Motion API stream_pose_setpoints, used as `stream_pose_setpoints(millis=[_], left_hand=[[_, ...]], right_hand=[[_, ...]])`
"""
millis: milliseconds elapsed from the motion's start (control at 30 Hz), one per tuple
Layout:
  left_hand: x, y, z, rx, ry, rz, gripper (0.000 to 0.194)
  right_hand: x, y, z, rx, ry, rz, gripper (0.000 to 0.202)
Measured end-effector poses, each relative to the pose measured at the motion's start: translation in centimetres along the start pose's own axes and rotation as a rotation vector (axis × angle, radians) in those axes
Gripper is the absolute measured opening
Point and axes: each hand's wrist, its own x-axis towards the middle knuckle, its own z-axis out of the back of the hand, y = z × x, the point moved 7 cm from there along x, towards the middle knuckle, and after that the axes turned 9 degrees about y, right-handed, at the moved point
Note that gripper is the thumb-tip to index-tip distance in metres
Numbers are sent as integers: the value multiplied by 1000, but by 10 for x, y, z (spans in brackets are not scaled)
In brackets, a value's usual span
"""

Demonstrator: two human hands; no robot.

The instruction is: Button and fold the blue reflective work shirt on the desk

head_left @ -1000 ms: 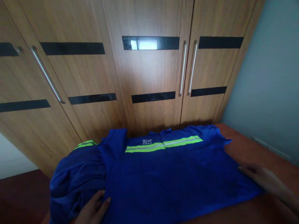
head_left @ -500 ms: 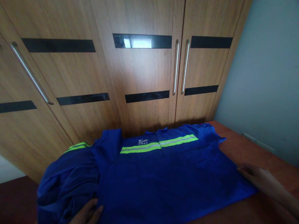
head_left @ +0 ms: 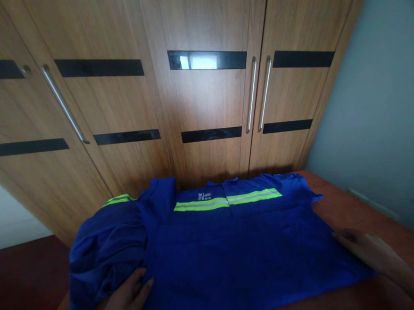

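A blue work shirt (head_left: 231,247) with a yellow-green reflective stripe (head_left: 227,200) lies spread on a reddish-brown table (head_left: 341,197). Its left part is bunched into folds (head_left: 103,247). My left hand (head_left: 127,302) rests flat on the cloth at the shirt's lower left, next to the bunched part, fingers together. Flat on the shirt's right edge lies my right hand (head_left: 369,250), with its fingers pointing left. Neither hand grips anything.
A wooden wardrobe (head_left: 188,90) with black inlays and long metal handles (head_left: 259,94) stands right behind the table. A pale grey wall (head_left: 388,114) rises at the right. Dark red floor (head_left: 20,276) shows at the lower left.
The view swung left and then back. Both hands stay flat on the shirt in about the same places; the shirt has not visibly moved.
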Motion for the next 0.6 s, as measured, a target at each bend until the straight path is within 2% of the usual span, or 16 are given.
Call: stream_pose_setpoints(millis=[133, 233, 333, 600], left_hand=[[1, 0, 0, 13, -11, 11, 33], [3, 0, -2, 13, 2, -6, 30], [6, 3, -6, 26, 19, -30, 29], [4, 25, -12, 234, -70, -123, 29]], right_hand=[[17, 23, 3, -97, -12, 18, 44], [21, 31, -2, -208, -38, -19, 39], [16, 32, -8, -290, -76, -73, 37], [-8, 22, -14, -322, -144, -87, 39]])
